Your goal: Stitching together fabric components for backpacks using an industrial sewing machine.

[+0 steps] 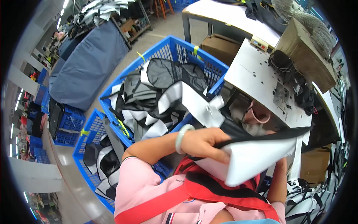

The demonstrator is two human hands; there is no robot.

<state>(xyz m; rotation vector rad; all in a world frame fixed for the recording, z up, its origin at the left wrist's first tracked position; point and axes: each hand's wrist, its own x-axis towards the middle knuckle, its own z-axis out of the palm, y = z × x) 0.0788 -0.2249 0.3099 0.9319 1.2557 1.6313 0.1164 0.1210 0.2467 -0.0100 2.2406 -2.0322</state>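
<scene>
My left hand (207,145), with a pale bangle at the wrist, is closed on the near left part of a black-and-white fabric piece (261,156). The piece is held in front of my chest, its white face toward me and a black edge along the top. My right hand (270,132) is behind the piece; only a blurred bit of it shows above the black edge, and its fingers are hidden. Beyond my left hand, a blue plastic crate (164,41) holds a heap of black, grey and white fabric pieces (164,86), some spilling over its near right rim.
A second blue crate (84,158) with similar pieces stands at the lower left. On the right is a white worktable (246,71) carrying scraps, dark cloth and a cardboard box (304,56). A pink bin (257,113) sits beneath it. A blue-grey cover (89,67) drapes something far left.
</scene>
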